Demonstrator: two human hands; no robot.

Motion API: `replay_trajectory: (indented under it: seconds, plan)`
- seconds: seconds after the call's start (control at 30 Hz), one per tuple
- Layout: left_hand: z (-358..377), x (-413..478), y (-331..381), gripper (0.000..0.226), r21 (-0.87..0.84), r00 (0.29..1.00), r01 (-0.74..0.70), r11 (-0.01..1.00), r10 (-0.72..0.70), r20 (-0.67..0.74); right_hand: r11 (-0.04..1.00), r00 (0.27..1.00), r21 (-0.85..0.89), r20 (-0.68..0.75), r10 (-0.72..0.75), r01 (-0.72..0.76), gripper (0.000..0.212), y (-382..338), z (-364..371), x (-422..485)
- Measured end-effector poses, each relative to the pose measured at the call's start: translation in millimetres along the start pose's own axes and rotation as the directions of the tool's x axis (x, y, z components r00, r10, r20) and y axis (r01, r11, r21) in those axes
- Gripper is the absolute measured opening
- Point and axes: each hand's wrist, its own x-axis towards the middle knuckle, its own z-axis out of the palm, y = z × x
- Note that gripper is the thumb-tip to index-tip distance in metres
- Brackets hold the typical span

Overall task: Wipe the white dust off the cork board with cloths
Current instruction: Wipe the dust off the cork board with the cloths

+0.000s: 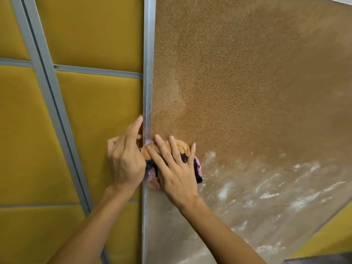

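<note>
There is one cork board (pixel 247 82), with one ribbed silver frame strip (pixel 148 73) along its left edge. Two hands are on it, the left hand (pixel 125 161) and the right hand (pixel 177 172), both at that left edge. Between them sits one wad of cloth (pixel 182 146) showing three colours: orange, dark and pink. How many separate cloths make it up cannot be told. The white dust streaks (pixel 266 195) toward the board's lower right corner are too many and too smeared to count. Six yellow padded panels (pixel 91 31) show left of the board.
</note>
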Motion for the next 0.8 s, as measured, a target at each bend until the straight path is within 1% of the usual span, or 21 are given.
replay_trajectory:
  seconds: [0.07,0.17,0.27,0.33,0.37,0.43,0.5,0.53,0.6,0.63,0.7,0.73,0.8]
  plan:
    - [-1.1,-1.4,1.0,0.042,0.001,1.0,0.009,1.0,-0.009,-0.017,0.997,0.993,0.025,-0.085,0.076,-0.074,0.059,0.3,-17.0,33.1]
    - [-0.5,0.8,2.4,0.045,-0.009,0.997,0.029,1.0,-0.03,-0.065,0.983,0.965,0.055,-0.191,0.18,-0.173,0.058,-0.1,-38.8,83.3]
    - [-0.5,2.5,0.0,0.045,-0.022,0.997,0.039,0.999,-0.04,-0.071,0.982,0.96,0.067,-0.209,0.184,-0.174,0.054,-3.5,-35.5,87.6]
    - [-1.5,2.1,-1.0,0.046,-0.037,0.998,0.05,0.998,-0.051,-0.046,0.986,0.969,0.082,-0.187,0.158,-0.145,0.054,-9.3,-19.9,61.6]
    - [-2.1,0.0,0.1,0.045,-0.048,0.998,0.049,0.998,-0.051,-0.03,0.989,0.979,0.083,-0.154,0.133,-0.121,0.054,-13.0,-9.8,40.5]
    - [-1.4,-3.3,2.5,0.044,-0.049,0.999,0.035,0.998,-0.035,-0.009,0.997,0.997,0.045,-0.045,0.059,-0.057,0.058,-16.7,11.8,-5.6]
    - [-0.9,-8.0,2.5,0.044,-0.029,1.0,0.024,0.999,-0.023,0.009,1.0,0.998,-0.023,0.058,0.004,-0.003,0.07,-14.6,24.5,-39.5]
    - [-0.7,-11.5,3.2,0.046,-0.02,1.0,0.021,1.0,-0.02,0.021,0.999,0.997,-0.042,0.081,-0.013,0.017,0.072,-9.5,26.0,-46.4]
    - [-1.0,-19.5,5.4,0.051,-0.004,0.998,0.029,1.0,-0.029,0.058,0.998,0.998,-0.063,0.063,-0.011,0.015,0.065,4.6,17.9,-38.1]
    - [-0.8,-24.2,7.2,0.052,0.002,0.996,0.038,0.999,-0.038,0.076,0.998,0.999,-0.064,0.024,0.026,-0.024,0.066,11.6,10.2,-28.2]
    - [0.1,-32.0,11.1,0.053,0.035,0.994,0.045,0.998,-0.048,0.097,0.988,0.987,-0.037,-0.064,0.147,-0.149,0.077,23.4,-4.5,-7.0]
    - [0.0,-34.9,12.9,0.054,0.065,0.994,0.039,0.997,-0.045,0.1,0.978,0.974,-0.002,-0.091,0.206,-0.207,0.073,26.5,-9.6,0.7]
    - [-2.2,-41.2,17.3,0.053,0.136,0.996,0.027,0.99,-0.038,0.08,0.958,0.952,0.075,-0.113,0.285,-0.278,0.058,25.4,-13.1,6.3]
